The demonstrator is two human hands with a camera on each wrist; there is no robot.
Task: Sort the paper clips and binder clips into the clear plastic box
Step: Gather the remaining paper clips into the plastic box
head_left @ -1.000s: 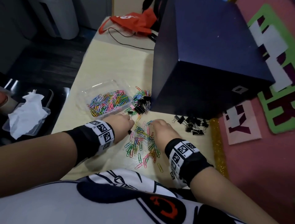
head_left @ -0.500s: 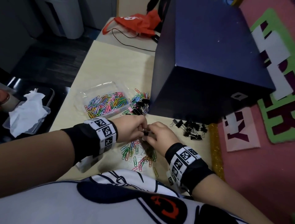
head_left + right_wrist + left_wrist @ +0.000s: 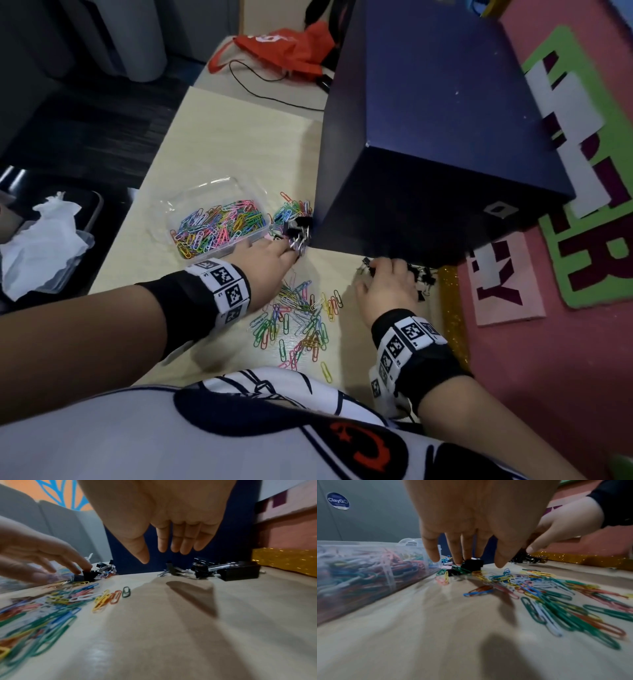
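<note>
The clear plastic box (image 3: 191,209) (image 3: 368,574) at the left holds several coloured paper clips. My left hand (image 3: 287,251) (image 3: 467,561) reaches just right of it, its straight fingertips touching a black binder clip (image 3: 471,564) in a mixed heap (image 3: 294,226). My right hand (image 3: 370,274) (image 3: 154,555) hovers with relaxed fingers and nothing in it over a second group of black binder clips (image 3: 423,279) (image 3: 238,570). Loose coloured paper clips (image 3: 298,318) (image 3: 556,601) (image 3: 51,604) lie on the table between my wrists.
A big dark blue box (image 3: 438,144) stands right behind both binder clip heaps. A gold glitter strip (image 3: 452,308) and pink board (image 3: 565,359) border the table on the right. A red bag (image 3: 284,51) and black cable (image 3: 260,89) lie at the far end.
My hands, joined over the loose paper clips half a second ago, have parted. The left moved up to the heap beside the clear box, the right moved out to the right-hand binder clips.
</note>
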